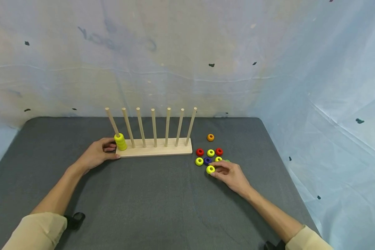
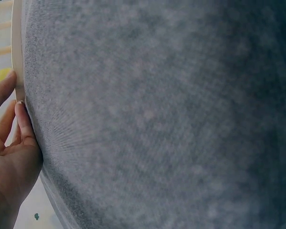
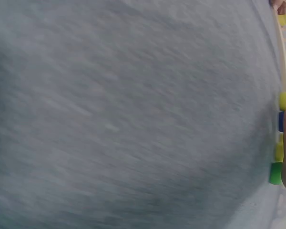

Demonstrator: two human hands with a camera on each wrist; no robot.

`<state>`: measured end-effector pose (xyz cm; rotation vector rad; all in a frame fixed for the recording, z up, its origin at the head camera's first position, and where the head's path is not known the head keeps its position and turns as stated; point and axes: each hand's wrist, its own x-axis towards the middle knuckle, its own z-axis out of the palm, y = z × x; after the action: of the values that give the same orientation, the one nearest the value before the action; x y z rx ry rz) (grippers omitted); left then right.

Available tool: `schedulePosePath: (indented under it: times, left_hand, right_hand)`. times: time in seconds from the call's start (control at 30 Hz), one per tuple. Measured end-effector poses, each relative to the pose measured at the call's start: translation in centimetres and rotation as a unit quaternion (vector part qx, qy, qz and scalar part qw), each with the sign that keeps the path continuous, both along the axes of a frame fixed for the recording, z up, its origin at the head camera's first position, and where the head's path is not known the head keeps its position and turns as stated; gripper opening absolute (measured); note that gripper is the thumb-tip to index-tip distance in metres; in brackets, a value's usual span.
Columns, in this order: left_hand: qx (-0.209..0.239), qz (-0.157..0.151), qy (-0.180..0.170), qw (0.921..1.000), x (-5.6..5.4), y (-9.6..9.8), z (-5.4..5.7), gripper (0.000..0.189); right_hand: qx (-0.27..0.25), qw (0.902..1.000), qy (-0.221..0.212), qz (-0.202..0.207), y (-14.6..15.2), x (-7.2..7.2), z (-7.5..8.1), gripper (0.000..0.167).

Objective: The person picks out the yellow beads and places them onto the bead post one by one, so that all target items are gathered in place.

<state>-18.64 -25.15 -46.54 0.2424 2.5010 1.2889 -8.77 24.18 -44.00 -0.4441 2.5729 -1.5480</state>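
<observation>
A wooden peg rack [image 1: 156,150] with several upright dowels stands near the back of the table. Yellow rings [image 1: 120,142] are stacked on its leftmost dowel. My left hand [image 1: 95,153] holds the left end of the rack's base, thumb at the front corner and fingers beside the stack; in the left wrist view the fingertips touch the base end [image 2: 19,90]. To the right of the rack, my right hand [image 1: 232,176] pinches a yellow ring [image 1: 210,169] between thumb and forefinger. Part of a green ring [image 1: 227,160] shows behind that hand.
Loose rings lie right of the rack: an orange ring [image 1: 210,137], red rings [image 1: 199,152], a blue ring [image 1: 207,160] and several yellow ones [image 1: 199,161]. A dark cloth covers the table [image 1: 150,201]. Pale sheeting [image 1: 181,69] hangs behind and at the right.
</observation>
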Motion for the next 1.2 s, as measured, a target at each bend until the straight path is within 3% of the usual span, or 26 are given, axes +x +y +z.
schedulePosePath:
  times: [0.07,0.27,0.53,1.2]
  left_hand:
    - [0.001,-0.003,0.001,1.0,0.0,0.0,0.0,0.082]
    - [0.002,-0.001,0.002,1.0,-0.1,-0.1,-0.2,0.083]
    - [0.001,0.002,-0.002,1.0,-0.2,0.0,-0.2,0.082]
    - [-0.003,-0.001,0.004,1.0,-0.1,-0.2,-0.2,0.081]
  right_hand:
    - [-0.004,0.9999,0.011,0.005,-0.3,-0.1,1.3,0.029]
    - [-0.01,0.9992,0.038,0.001,-0.5,-1.1,3.5,0.029]
    - [-0.017,0.9987,0.047,0.006,-0.6,-2.2,5.4,0.031]
    - [-0.017,0.9913,0.125,0.039,-2.6,-5.0,9.2,0.028]
